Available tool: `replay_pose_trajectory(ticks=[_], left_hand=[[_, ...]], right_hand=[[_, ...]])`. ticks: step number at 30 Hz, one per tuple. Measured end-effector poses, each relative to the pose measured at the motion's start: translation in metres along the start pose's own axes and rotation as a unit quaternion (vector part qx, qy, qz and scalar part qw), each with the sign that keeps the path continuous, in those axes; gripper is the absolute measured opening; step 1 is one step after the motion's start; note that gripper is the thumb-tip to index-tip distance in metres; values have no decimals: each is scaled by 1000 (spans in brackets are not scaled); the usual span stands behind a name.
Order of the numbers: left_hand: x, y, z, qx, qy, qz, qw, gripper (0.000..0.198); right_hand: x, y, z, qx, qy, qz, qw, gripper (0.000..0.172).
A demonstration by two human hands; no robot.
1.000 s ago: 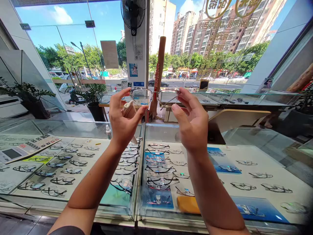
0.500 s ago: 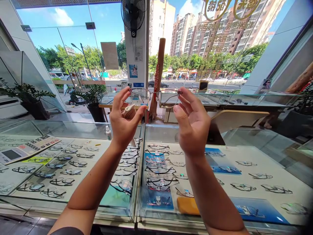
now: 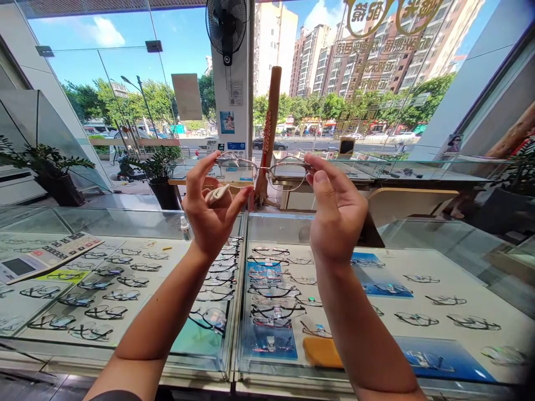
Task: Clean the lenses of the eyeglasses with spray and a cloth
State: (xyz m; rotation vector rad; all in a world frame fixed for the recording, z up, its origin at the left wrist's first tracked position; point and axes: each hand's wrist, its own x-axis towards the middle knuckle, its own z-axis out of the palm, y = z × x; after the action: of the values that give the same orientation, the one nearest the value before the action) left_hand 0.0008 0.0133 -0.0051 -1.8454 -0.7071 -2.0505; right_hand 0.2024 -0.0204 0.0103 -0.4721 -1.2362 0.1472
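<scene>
Both my hands hold a thin metal-framed pair of glasses (image 3: 267, 169) up at eye level, above a glass display counter (image 3: 244, 223). My left hand (image 3: 211, 209) pinches the left end of the frame between finger and thumb and also has a pale folded cloth (image 3: 217, 194) tucked against its palm. My right hand (image 3: 336, 214) grips the right end with closed fingers. The glasses are tipped so the lenses lie nearly flat.
Under the counter glass lie several rows of spectacle frames (image 3: 271, 289), blue pads and an orange cloth (image 3: 321, 352). A calculator (image 3: 45, 256) rests on the left counter, a small white bottle (image 3: 185, 227) behind it. A wooden post (image 3: 270, 133), a wall fan (image 3: 228, 25) and potted plants (image 3: 159, 167) stand ahead by the shop window.
The glasses have tilted from facing me upright to lying nearly flat. Both hands turned with them and my right fingers closed tighter on the frame's end.
</scene>
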Motion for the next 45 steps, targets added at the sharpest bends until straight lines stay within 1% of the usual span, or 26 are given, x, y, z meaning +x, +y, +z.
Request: replay_pose_trajectory(ticks=[3, 6, 9, 13, 16, 20, 28, 33, 37, 40, 43, 45], left_hand=[[2, 2, 2, 5, 41, 33, 999, 75], [3, 2, 4, 1, 43, 43, 998, 74], [2, 0, 4, -1, 43, 45, 998, 77], [1, 0, 5, 6, 32, 37, 999, 78], [1, 0, 6, 12, 34, 43, 998, 77], [1, -1, 8, 14, 33, 52, 998, 76], [-1, 2, 8, 11, 16, 33, 999, 77], [-1, 2, 7, 22, 19, 49, 998, 77], [0, 4, 7, 20, 9, 36, 999, 76], [0, 5, 8, 5, -8, 31, 999, 79], [0, 6, 8, -25, -3, 39, 999, 76], [1, 8, 8, -43, -3, 33, 999, 73]], right_hand=[[1, 2, 0, 15, 14, 4, 1000, 25], [2, 2, -1, 35, 17, 16, 999, 20], [4, 2, -2, 57, 11, 40, 998, 18], [6, 2, -3, 85, -8, 81, 993, 17], [7, 1, -4, 102, -22, 109, 989, 17], [8, -4, -3, 139, -19, 131, 981, 15], [9, -7, -4, 123, -31, 141, 982, 18], [10, -7, -3, 144, -1, 149, 978, 14], [10, -8, -2, 165, 7, 151, 975, 12], [10, -7, -3, 169, -1, 145, 975, 11], [10, -6, -3, 163, -6, 141, 976, 11], [10, -5, -3, 153, -8, 139, 978, 10]])
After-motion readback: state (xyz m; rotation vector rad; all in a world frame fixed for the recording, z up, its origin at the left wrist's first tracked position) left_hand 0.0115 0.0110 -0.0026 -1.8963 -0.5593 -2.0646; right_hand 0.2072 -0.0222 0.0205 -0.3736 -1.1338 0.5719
